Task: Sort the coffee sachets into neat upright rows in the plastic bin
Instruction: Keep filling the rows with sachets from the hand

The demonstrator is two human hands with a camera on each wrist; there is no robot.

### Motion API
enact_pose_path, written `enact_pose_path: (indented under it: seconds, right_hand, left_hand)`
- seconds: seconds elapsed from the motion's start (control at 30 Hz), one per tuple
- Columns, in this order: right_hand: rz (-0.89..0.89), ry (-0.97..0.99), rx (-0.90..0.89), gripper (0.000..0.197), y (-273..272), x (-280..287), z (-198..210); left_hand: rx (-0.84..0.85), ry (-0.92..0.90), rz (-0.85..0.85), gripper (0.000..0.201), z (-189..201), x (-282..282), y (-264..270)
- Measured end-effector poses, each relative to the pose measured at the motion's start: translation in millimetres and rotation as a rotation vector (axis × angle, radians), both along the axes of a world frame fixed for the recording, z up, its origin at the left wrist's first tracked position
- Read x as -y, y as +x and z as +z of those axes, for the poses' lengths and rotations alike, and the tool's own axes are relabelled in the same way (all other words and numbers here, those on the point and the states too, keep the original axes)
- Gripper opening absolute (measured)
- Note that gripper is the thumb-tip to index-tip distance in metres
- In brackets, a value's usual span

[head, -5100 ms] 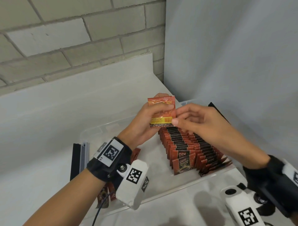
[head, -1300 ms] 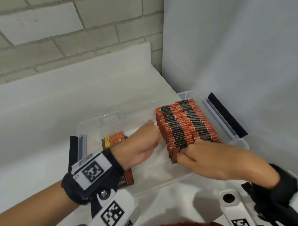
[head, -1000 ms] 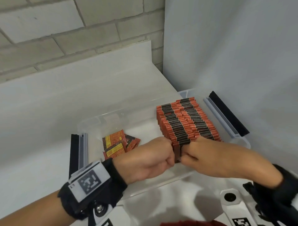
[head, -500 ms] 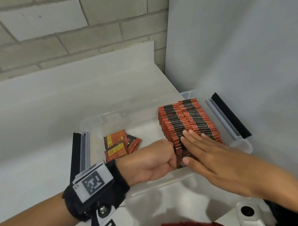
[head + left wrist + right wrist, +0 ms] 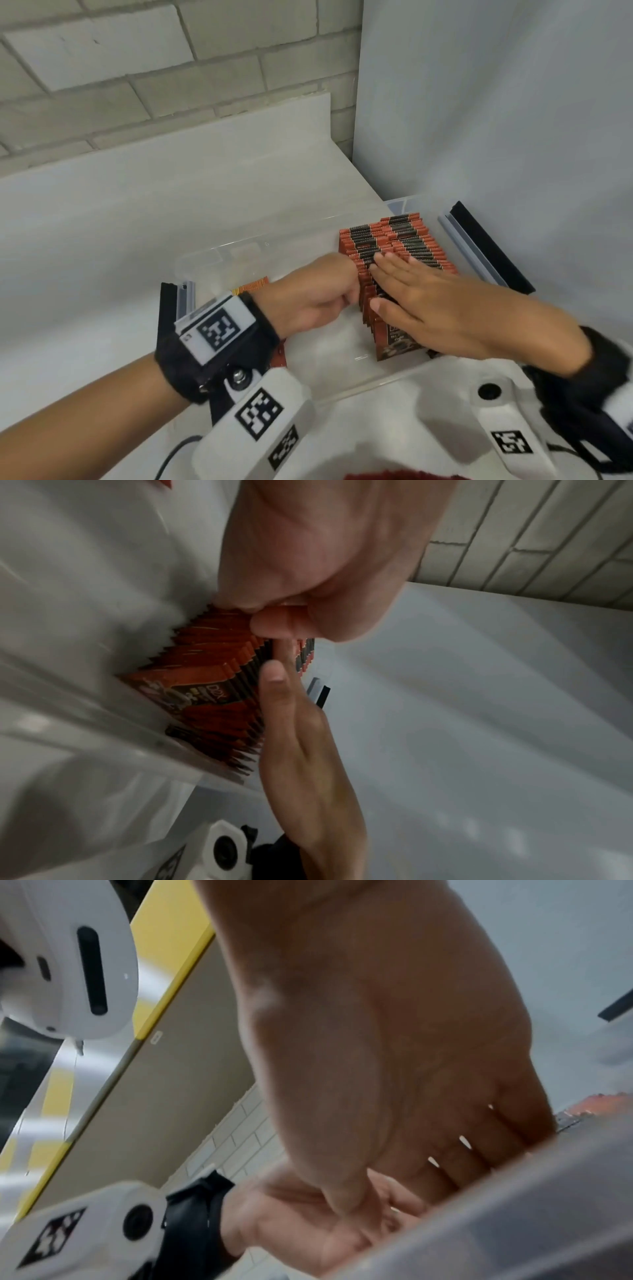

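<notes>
The clear plastic bin (image 5: 219,260) sits on a white table. Two upright rows of red-and-black coffee sachets (image 5: 404,236) fill its right side, and a D2X sachet (image 5: 394,339) faces me at the near end. My right hand (image 5: 411,298) lies flat with straight fingers on the sachet tops. My left hand (image 5: 325,294) is a fist, its knuckles pushed against the left side of the rows. In the left wrist view the curled left hand (image 5: 308,574) meets the sachets (image 5: 205,674), with the flat right hand (image 5: 298,737) over them. Loose sachets (image 5: 251,287) peek out behind my left wrist.
Black lid clips stand at the bin's left end (image 5: 168,308) and right end (image 5: 486,246). A grey wall panel (image 5: 496,120) rises close behind the bin on the right. A white ledge (image 5: 171,178) and a brick wall lie beyond.
My right hand went from pinching the rows' near end to lying flat on the tops, then slid farther along. The left fist moved with it along the rows' side.
</notes>
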State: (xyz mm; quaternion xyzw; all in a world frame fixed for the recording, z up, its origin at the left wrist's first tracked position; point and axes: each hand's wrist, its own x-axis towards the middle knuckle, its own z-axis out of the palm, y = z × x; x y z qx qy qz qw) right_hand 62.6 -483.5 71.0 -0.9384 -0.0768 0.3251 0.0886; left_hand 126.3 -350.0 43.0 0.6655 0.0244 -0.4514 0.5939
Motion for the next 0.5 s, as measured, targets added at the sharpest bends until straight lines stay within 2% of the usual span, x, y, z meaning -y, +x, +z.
enact_pose_path:
  seconds: [0.1, 0.23, 0.33, 0.5]
  right_hand:
    - [-0.01, -0.012, -0.041, 0.064, 5.6, -0.9, 5.0]
    - [-0.012, -0.029, 0.039, 0.061, 22.6, 4.9, 15.2]
    - [0.006, -0.078, 0.02, 0.059, 38.1, 4.0, 13.3]
    - [0.024, -0.05, -0.013, 0.057, 39.1, 9.2, 14.5]
  left_hand:
    - [-0.009, 0.0, -0.033, 0.051, -1.2, 0.7, 3.0]
    - [0.019, 0.019, 0.02, 0.048, -0.9, -1.0, 9.5]
    - [0.025, 0.027, 0.031, 0.061, -4.5, 3.6, 10.8]
    - [0.033, 0.052, 0.046, 0.049, -10.6, -2.9, 12.2]
